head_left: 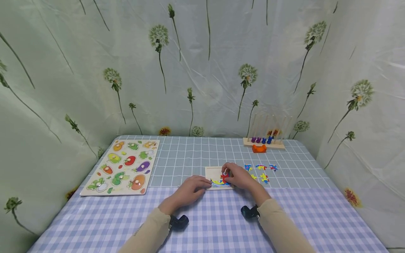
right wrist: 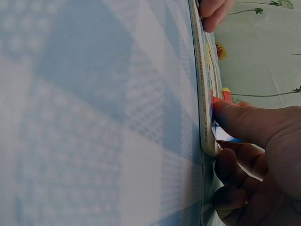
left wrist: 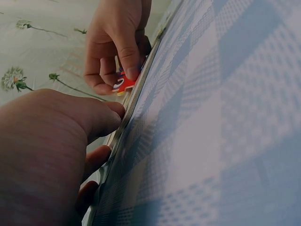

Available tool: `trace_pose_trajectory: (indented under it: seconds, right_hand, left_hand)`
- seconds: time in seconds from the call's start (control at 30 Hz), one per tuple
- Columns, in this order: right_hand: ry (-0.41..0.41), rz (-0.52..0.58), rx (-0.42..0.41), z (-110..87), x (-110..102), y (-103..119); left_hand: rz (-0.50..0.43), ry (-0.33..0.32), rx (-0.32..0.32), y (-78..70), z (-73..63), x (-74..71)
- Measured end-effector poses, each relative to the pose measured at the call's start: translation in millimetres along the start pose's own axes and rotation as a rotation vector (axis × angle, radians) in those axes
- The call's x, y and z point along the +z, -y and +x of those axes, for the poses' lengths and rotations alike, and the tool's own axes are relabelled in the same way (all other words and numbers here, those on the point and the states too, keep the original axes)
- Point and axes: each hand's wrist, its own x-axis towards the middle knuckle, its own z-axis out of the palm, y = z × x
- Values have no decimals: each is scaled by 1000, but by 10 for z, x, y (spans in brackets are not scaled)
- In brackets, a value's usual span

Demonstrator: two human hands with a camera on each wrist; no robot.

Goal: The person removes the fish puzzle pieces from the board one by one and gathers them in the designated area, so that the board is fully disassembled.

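Note:
A small wooden puzzle tray [head_left: 212,171] lies on the table, with blue and yellow pieces [head_left: 217,182] along its near side. My right hand [head_left: 239,176] pinches a red puzzle piece [left wrist: 123,84] with a white-ringed eye between thumb and fingers, over the tray's right part. It looks slightly tilted in the right wrist view, where the tray's edge [right wrist: 205,108] also shows. At the tray's left side, my left hand [head_left: 191,189] touches the edge with relaxed fingers. The right hand hides part of the tray.
Several loose puzzle pieces [head_left: 264,178] lie right of the tray. A vegetable peg board [head_left: 126,168] stands at the left. Far right are a wooden peg rack [head_left: 278,145] and an orange block [head_left: 259,149]. A checked cloth [head_left: 215,218] covers the near table.

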Motion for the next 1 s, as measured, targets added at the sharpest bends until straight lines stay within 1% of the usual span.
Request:
trace_pose_trajectory:
  seconds: [0.17,0.27,0.4,0.53,0.77,1.0]
  right_hand:
    - [17,-3,23,-7,5,12]
    - [23,-11,28,-12,17,6]
    - [18,-34,18,-16,36,-16]
    - [11,-45,4,-17,44,-26]
    - [-2,-11,13,-51,39,-26]
    - [-22,76,27,-73,-10,-69]
  left_hand:
    - [-4,0,-4,7,-5,-5]
    - [-5,15,-21,11,-5,-2]
    - [-13,24,-36,8,-7,-1]
    - [-12,20,-33,-7,-8,-11]
    - [-6,27,-46,-22,-10,-4]
    - [2,30,-60,-45,-8,-16]
